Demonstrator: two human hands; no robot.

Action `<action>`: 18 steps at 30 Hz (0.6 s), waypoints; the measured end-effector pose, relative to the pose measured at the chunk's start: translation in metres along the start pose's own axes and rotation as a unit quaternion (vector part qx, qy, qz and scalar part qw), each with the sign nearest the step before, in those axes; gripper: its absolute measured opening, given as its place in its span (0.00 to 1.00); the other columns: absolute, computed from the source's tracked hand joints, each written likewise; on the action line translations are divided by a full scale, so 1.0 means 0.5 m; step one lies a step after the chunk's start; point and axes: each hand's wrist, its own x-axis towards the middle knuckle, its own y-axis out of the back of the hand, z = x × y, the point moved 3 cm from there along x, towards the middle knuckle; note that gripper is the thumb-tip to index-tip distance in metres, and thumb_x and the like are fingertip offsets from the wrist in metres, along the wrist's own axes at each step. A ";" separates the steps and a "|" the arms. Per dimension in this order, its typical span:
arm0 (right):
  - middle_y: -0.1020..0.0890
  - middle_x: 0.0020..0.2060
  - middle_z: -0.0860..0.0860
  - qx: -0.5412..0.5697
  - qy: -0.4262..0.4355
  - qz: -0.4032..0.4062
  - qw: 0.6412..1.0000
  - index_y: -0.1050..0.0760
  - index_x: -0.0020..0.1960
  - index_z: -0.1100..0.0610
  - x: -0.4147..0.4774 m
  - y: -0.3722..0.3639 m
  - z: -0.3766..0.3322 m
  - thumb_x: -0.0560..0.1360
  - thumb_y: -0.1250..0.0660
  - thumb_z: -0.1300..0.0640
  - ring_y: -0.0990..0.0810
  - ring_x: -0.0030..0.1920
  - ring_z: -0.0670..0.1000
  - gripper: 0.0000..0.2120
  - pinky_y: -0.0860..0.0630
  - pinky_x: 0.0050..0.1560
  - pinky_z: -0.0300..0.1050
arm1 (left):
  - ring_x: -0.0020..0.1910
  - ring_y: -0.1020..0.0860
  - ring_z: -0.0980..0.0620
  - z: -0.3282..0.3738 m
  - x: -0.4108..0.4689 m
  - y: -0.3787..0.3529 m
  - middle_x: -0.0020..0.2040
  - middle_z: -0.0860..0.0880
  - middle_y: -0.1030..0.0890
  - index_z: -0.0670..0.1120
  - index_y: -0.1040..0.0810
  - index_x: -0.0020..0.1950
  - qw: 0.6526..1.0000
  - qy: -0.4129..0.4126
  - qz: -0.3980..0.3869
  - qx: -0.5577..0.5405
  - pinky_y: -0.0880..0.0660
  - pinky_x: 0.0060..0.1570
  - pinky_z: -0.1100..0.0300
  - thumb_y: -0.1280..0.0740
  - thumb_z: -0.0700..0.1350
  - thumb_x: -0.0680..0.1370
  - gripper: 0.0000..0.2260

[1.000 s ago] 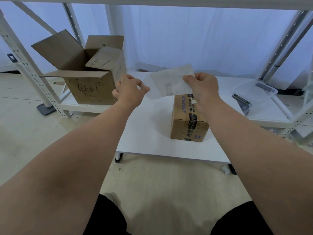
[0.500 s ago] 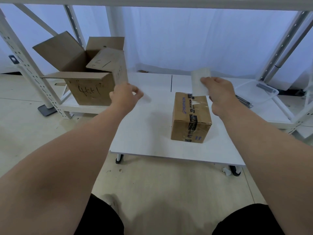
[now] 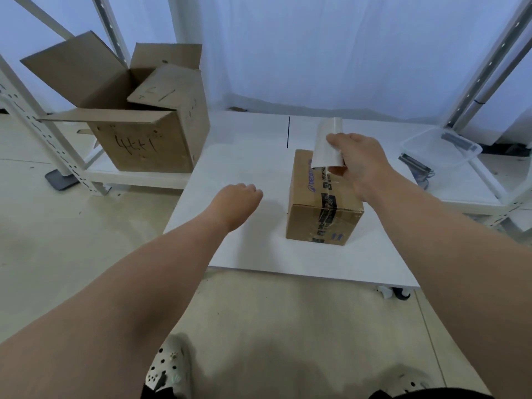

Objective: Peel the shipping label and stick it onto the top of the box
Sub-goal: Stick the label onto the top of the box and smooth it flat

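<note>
while right hand [image 3: 359,162] pinches label [image 3: 328,145], clear tub [image 3: 472,150] holds perhaps dark tools [image 3: 457,138].

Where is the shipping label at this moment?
In the head view, right of centre: the label is pinched in the right hand, held upright over the far end of the small taped box on the white table.
</note>
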 end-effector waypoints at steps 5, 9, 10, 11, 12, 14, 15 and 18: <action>0.23 0.40 0.51 0.029 0.011 0.028 0.999 0.28 0.39 0.55 0.017 -0.006 0.011 0.76 0.34 0.58 0.23 0.39 0.47 0.08 0.20 0.48 0.47 | 0.49 0.23 0.42 0.005 0.015 -0.025 0.52 0.43 0.25 0.40 0.29 0.56 0.991 0.022 -0.063 -0.118 0.30 0.42 0.54 0.37 0.50 0.79 0.14; 0.23 0.43 0.51 0.062 0.001 0.046 0.997 0.28 0.41 0.54 0.026 0.009 0.018 0.76 0.34 0.57 0.22 0.45 0.50 0.06 0.19 0.48 0.45 | 0.40 0.28 0.46 0.005 0.022 -0.013 0.44 0.46 0.27 0.42 0.31 0.49 0.983 0.063 -0.052 -0.167 0.32 0.40 0.56 0.39 0.56 0.79 0.16; 0.23 0.44 0.51 0.071 -0.004 0.052 0.996 0.28 0.41 0.54 0.027 0.017 0.020 0.76 0.33 0.57 0.21 0.47 0.51 0.06 0.19 0.47 0.45 | 0.39 0.30 0.46 0.006 0.020 -0.011 0.43 0.46 0.28 0.43 0.32 0.46 0.981 0.071 -0.052 -0.174 0.33 0.39 0.56 0.40 0.56 0.79 0.15; 0.22 0.45 0.52 0.081 -0.011 0.058 0.995 0.28 0.42 0.53 0.028 0.024 0.022 0.76 0.33 0.56 0.21 0.48 0.52 0.05 0.19 0.45 0.44 | 0.39 0.30 0.46 0.006 0.017 -0.009 0.43 0.46 0.27 0.44 0.33 0.45 0.978 0.082 -0.049 -0.185 0.33 0.39 0.56 0.41 0.55 0.80 0.14; 0.22 0.47 0.53 0.090 -0.016 0.066 0.994 0.28 0.42 0.53 0.027 0.034 0.023 0.75 0.33 0.56 0.21 0.48 0.52 0.05 0.19 0.43 0.42 | 0.39 0.29 0.46 0.007 0.014 -0.001 0.45 0.46 0.25 0.43 0.32 0.46 0.973 0.096 -0.034 -0.205 0.33 0.39 0.56 0.42 0.53 0.80 0.13; 0.22 0.50 0.55 0.100 -0.025 0.079 0.992 0.28 0.42 0.53 0.024 0.051 0.025 0.75 0.32 0.55 0.21 0.48 0.53 0.06 0.20 0.43 0.43 | 0.41 0.28 0.45 0.010 0.012 0.032 0.50 0.44 0.24 0.42 0.30 0.49 0.954 0.130 0.033 -0.268 0.32 0.40 0.56 0.43 0.49 0.80 0.11; 0.22 0.51 0.56 0.100 -0.027 0.085 0.991 0.28 0.41 0.53 0.022 0.060 0.025 0.75 0.32 0.54 0.21 0.48 0.54 0.06 0.20 0.46 0.45 | 0.44 0.27 0.45 0.015 0.013 0.059 0.52 0.43 0.25 0.41 0.29 0.53 0.940 0.140 0.077 -0.300 0.32 0.41 0.55 0.43 0.48 0.80 0.11; 0.22 0.52 0.56 0.098 -0.030 0.100 0.990 0.28 0.41 0.53 0.012 0.080 0.025 0.74 0.32 0.54 0.21 0.48 0.53 0.07 0.20 0.51 0.48 | 0.56 0.29 0.43 0.064 0.032 0.149 0.60 0.42 0.30 0.41 0.32 0.63 0.914 0.139 0.130 -0.358 0.30 0.51 0.51 0.44 0.52 0.79 0.18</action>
